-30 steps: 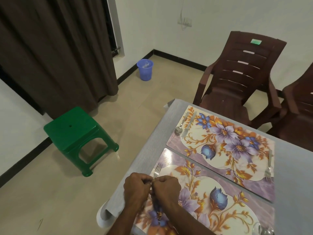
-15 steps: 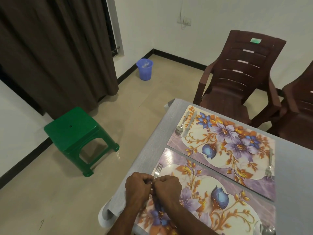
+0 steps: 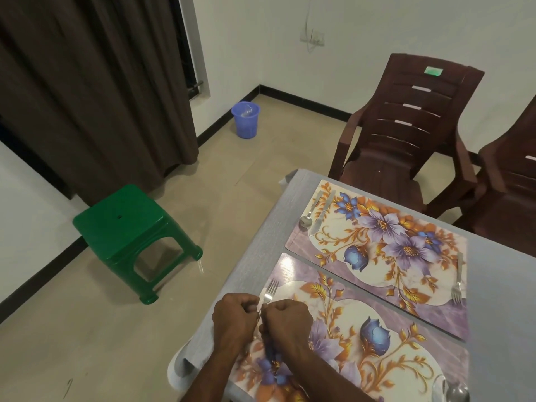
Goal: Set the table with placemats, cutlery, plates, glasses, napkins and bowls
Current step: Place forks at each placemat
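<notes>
1. Both hands, left hand (image 3: 235, 317) and right hand (image 3: 287, 320), are curled into loose fists that touch each other over the near fork (image 3: 269, 291); fingers of both close on its handle, and its tines point away from the person.
2. Near placemat (image 3: 377, 338): floral print, flat on the grey table (image 3: 255, 256). It holds the near fork along its left edge; a spoon (image 3: 456, 394) lies at its far right corner, partly cut off by the frame edge.
3. Far placemat (image 3: 383, 236): same print, just beside the near one. It holds a second spoon (image 3: 308, 216) and a knife (image 3: 320, 213) side by side at its left end, and a far fork (image 3: 458, 281) at its right end.
4. Blue bin (image 3: 246, 119): on the floor near the wall corner, with something clear inside; what it is cannot be told.
5. Green stool (image 3: 132, 227): on the floor, left of the table.
6. Two brown chairs (image 3: 406, 126): at the table's far side.
7. Brown curtain (image 3: 95, 82): hangs at the left.
</notes>
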